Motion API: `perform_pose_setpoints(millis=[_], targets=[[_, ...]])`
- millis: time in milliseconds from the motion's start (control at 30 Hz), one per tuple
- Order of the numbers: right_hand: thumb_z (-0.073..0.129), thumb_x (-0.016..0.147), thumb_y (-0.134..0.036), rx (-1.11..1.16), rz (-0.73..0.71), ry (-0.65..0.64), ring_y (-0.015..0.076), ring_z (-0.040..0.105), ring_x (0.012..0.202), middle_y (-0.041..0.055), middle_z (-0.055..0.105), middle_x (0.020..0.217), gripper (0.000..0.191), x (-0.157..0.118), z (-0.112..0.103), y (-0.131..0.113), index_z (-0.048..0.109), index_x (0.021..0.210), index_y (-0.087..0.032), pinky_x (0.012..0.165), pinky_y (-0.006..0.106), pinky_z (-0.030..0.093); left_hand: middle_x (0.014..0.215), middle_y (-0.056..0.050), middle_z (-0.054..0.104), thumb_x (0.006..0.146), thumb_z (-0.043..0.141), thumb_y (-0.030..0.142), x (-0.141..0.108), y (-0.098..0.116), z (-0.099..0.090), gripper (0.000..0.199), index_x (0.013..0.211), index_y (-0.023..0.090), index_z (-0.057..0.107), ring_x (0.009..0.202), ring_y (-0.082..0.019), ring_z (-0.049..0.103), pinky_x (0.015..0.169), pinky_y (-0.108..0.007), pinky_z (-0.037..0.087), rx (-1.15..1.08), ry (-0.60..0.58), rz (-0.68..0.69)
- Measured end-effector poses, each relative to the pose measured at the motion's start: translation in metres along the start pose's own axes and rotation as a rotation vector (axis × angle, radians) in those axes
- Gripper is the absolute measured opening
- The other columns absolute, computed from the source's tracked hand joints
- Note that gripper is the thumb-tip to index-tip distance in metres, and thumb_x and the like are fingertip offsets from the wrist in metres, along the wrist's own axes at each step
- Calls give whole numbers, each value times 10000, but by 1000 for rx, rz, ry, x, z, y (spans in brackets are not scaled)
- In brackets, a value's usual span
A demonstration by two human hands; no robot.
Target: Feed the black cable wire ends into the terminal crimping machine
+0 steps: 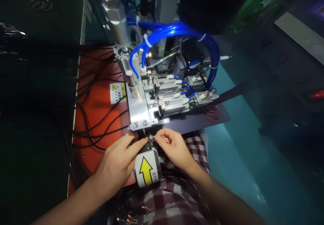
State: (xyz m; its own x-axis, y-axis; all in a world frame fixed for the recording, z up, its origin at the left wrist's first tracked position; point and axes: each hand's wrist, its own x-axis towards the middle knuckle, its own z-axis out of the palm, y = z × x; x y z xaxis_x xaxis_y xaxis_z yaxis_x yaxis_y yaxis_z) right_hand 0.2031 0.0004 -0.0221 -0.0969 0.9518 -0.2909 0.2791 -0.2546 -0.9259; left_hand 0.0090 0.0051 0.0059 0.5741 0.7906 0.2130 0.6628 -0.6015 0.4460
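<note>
Thin coloured wires (151,137) lie between both hands, over a small dark fixture (151,144) at the front of a metal machine (138,112). My left hand (118,156) rests on the left of the fixture, its index finger and thumb close to the wire ends; what lies under its fingers is hidden. From the right, my right hand (174,147) pinches the wires between thumb and index finger. Below the fixture is a white label with a yellow arrow (146,169).
Black cables (101,127) cross the orange plate (93,110) on the left. Blue air tubes (174,29) arch above the machine. Red-handled scissors (212,113) lie at its right. Wire ends with copper-coloured tips (129,217) hang near the lap.
</note>
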Motion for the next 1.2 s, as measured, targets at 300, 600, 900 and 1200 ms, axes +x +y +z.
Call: perform_pose_setpoints(millis=[300, 600, 900, 1200], targets=[[599, 828, -294, -395, -224, 205, 129, 513, 569, -10, 584, 633, 136, 0, 9, -29, 653, 745, -201, 564, 257, 375, 899, -128, 582, 867, 439, 85, 2, 1, 2, 291, 1071, 94, 647, 774, -229, 599, 612, -341, 550, 15, 38, 16], [570, 819, -198, -227, -301, 262, 113, 463, 562, -20, 512, 622, 143, 4, 18, -16, 577, 677, -180, 549, 249, 363, 906, -119, 577, 860, 447, 82, 0, 1, 2, 295, 1082, 111, 639, 784, -233, 596, 627, -350, 545, -19, 16, -13], [572, 838, -230, 43, -214, 297, 103, 421, 547, -28, 500, 625, 145, 2, 25, -2, 583, 703, -177, 513, 239, 347, 925, -122, 608, 858, 446, 78, 0, 1, 3, 294, 1089, 115, 624, 789, -232, 609, 650, -355, 556, -4, 42, 15], [530, 866, -307, 192, -77, 259, 100, 415, 524, -45, 461, 600, 189, 0, 30, 1, 507, 723, -187, 480, 222, 341, 893, -116, 615, 868, 434, 91, 2, 1, 2, 288, 1069, 117, 638, 776, -225, 617, 636, -350, 563, 5, 31, -8]])
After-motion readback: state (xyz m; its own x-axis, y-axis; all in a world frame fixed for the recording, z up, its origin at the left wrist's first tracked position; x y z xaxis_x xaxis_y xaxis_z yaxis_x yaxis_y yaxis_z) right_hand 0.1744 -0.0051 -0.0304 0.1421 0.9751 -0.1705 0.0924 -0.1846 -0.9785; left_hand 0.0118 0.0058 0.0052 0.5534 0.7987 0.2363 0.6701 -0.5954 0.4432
